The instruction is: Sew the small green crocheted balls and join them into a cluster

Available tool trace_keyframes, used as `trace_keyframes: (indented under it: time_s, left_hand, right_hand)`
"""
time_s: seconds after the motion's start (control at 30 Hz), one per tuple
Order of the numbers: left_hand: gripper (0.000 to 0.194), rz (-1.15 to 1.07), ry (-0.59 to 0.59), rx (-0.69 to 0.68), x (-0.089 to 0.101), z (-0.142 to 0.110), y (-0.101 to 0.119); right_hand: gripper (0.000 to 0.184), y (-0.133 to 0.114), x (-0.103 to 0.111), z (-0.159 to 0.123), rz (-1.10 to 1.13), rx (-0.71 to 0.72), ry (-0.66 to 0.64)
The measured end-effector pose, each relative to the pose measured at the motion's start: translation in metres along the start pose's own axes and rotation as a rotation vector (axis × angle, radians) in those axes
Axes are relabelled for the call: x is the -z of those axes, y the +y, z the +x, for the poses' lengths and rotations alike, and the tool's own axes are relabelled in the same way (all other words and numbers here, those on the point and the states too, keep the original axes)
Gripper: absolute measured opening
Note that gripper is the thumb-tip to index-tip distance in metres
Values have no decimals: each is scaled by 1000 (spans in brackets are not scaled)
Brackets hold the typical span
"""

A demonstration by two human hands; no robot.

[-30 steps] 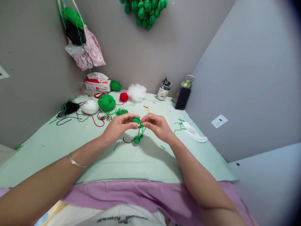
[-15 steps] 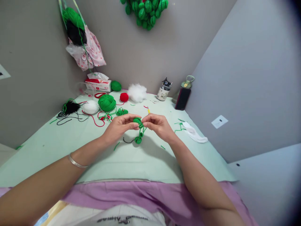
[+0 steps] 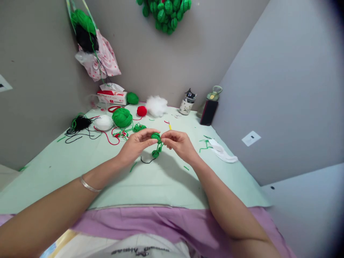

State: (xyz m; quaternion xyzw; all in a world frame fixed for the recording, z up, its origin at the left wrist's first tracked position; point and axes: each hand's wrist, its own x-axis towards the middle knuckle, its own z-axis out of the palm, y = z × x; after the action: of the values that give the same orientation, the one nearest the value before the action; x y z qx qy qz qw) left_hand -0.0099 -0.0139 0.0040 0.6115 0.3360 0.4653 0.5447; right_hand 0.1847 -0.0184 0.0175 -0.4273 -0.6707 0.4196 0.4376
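A small green crocheted ball point(image 3: 155, 136) with dark lines is gripped between the thumb and fingers of my left hand point(image 3: 137, 144). At its right edge, the fingertips of my right hand point(image 3: 179, 144) pinch the same crocheted piece; exactly what lies between them is too small to make out. Green strands hang below to a second crocheted ball point(image 3: 155, 153), which has a black yarn tail point(image 3: 147, 162) curling to the left. Beyond my hands, a yellow-handled tool point(image 3: 170, 126) lies on the table.
Green yarn point(image 3: 122, 117), white yarn point(image 3: 103, 122), red yarn point(image 3: 142, 111) and black yarn point(image 3: 81, 123) lie at the back left, near a tissue box point(image 3: 112, 97). White stuffing point(image 3: 156, 106), a jar point(image 3: 186, 104) and a propped phone point(image 3: 209, 112) stand behind. A white cloth point(image 3: 223, 152) lies right.
The held ball has turned slightly and shifted a little left. The hanging ball has swung up and left. My right fingers have moved a bit left and curled closer.
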Motion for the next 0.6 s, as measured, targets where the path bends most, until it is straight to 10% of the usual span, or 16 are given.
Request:
trace_keyframes:
  time_s: [0.6]
  left_hand:
    - [36,-205,-199,232,-4,0,-6]
  right_hand:
    - [20,-9,4,-2,66,-51,-2]
